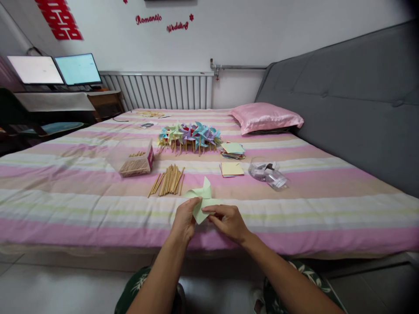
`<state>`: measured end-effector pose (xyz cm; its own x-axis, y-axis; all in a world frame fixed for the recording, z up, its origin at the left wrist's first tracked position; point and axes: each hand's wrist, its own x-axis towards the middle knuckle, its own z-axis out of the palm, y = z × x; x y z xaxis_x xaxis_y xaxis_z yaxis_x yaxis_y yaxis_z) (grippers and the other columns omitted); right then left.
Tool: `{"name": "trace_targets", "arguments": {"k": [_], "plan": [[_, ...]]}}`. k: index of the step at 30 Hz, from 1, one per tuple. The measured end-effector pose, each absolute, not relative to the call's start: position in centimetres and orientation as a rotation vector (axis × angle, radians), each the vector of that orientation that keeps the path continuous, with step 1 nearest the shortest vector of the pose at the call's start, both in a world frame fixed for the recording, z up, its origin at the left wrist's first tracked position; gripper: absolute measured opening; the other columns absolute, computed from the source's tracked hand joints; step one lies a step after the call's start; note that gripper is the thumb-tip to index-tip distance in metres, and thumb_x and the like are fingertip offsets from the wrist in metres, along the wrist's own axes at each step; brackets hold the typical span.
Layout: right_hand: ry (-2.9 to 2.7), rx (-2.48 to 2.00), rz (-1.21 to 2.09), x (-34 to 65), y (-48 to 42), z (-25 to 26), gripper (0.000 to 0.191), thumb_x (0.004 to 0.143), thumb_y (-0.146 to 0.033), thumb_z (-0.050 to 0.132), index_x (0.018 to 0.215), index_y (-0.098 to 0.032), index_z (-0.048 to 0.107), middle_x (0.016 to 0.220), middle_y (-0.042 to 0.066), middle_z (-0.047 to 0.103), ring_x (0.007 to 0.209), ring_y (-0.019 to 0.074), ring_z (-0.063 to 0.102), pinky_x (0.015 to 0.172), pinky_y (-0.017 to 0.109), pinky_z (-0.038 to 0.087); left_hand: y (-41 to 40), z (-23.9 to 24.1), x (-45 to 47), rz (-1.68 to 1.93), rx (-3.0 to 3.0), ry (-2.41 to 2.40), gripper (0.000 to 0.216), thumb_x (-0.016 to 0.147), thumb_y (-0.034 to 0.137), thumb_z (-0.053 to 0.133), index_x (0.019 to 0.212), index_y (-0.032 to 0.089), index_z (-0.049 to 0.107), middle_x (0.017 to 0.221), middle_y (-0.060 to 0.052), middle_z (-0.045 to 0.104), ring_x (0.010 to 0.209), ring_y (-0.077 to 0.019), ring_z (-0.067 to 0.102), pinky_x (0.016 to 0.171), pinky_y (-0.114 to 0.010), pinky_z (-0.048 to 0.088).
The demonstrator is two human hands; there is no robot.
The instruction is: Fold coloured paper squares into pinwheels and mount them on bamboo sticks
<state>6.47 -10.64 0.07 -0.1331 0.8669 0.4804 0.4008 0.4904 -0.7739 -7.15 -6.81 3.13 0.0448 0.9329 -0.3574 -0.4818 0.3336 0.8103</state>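
Between my two hands, a pale green paper pinwheel [203,201] is held up over the front of the bed. My left hand [186,216] is closed on its left side, thumb near the middle. The fingers of my right hand [228,220] pinch the right-hand blade. A loose bunch of thin wooden sticks [170,180] lies just beyond my left hand. Beyond my right hand are a small stack of yellowish paper squares [231,169] and a second stack with a green sheet [233,149] on top.
Finished-looking pinwheels [190,134] on sticks stand clustered mid-bed. A clear box of sticks [135,164] sits left of them. To the right, clear plastic containers [267,172] hold small parts. Farther back are a pink pillow [266,117] and a grey headboard [340,91]. The bed edge [98,250] runs before me.
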Motion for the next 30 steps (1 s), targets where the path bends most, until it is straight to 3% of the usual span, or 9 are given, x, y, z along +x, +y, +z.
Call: {"name": "trace_targets", "arguments": {"k": [7, 15, 17, 23, 30], "plan": [[-1.55, -1.065, 0.7, 6.2, -10.4, 0.5, 0.011, 0.077, -0.026, 0.068, 0.084, -0.022, 0.075, 0.071, 0.003, 0.074, 0.058, 0.0162, 0.066, 0.057, 0.025, 0.05, -7.1, 3.2, -6.9, 1.177, 0.597, 1.014, 0.022, 0.046, 0.021, 0.077, 0.058, 0.014, 0.061, 0.054, 0.001, 0.061, 0.05, -0.0101, 0.053, 0.05, -0.022, 0.038], [-1.285, -1.004, 0.941, 5.6, -10.4, 0.8, 0.018, 0.076, -0.036, 0.07, 0.074, -0.019, 0.072, 0.065, 0.001, 0.067, 0.054, 0.0137, 0.066, 0.05, 0.021, 0.05, -7.4, 3.4, -6.5, 1.202, 0.641, 1.064, 0.027, 0.046, 0.028, 0.079, 0.056, 0.014, 0.058, 0.047, 0.004, 0.054, 0.042, -0.0078, 0.046, 0.045, -0.022, 0.034], [-1.256, -0.999, 0.961, 5.5, -10.4, 0.9, 0.019, 0.076, -0.037, 0.07, 0.072, -0.018, 0.072, 0.071, 0.002, 0.067, 0.054, 0.0135, 0.066, 0.049, 0.021, 0.05, -7.5, 3.3, -6.3, 1.215, 0.643, 1.078, 0.029, 0.044, 0.029, 0.079, 0.056, 0.014, 0.058, 0.047, 0.004, 0.054, 0.042, -0.0077, 0.046, 0.045, -0.022, 0.033], [-1.164, -1.067, 0.955, 5.4, -10.4, 1.0, 0.023, 0.073, -0.039, 0.071, 0.072, -0.016, 0.071, 0.119, 0.011, 0.062, 0.053, 0.0125, 0.067, 0.048, 0.024, 0.054, -7.5, 3.4, -6.0, 1.238, 0.639, 1.102, 0.029, 0.044, 0.03, 0.078, 0.059, 0.014, 0.06, 0.049, 0.003, 0.056, 0.043, -0.0077, 0.046, 0.045, -0.022, 0.032], [-1.199, -1.199, 0.698, 5.2, -10.4, 0.9, 0.018, 0.076, -0.032, 0.067, 0.068, -0.016, 0.071, 0.124, 0.014, 0.059, 0.072, 0.0168, 0.068, 0.054, 0.024, 0.051, -7.8, 3.6, -5.8, 1.252, 0.649, 1.138, 0.026, 0.044, 0.029, 0.078, 0.056, 0.014, 0.059, 0.049, 0.004, 0.054, 0.045, -0.0069, 0.045, 0.045, -0.02, 0.03]]}}
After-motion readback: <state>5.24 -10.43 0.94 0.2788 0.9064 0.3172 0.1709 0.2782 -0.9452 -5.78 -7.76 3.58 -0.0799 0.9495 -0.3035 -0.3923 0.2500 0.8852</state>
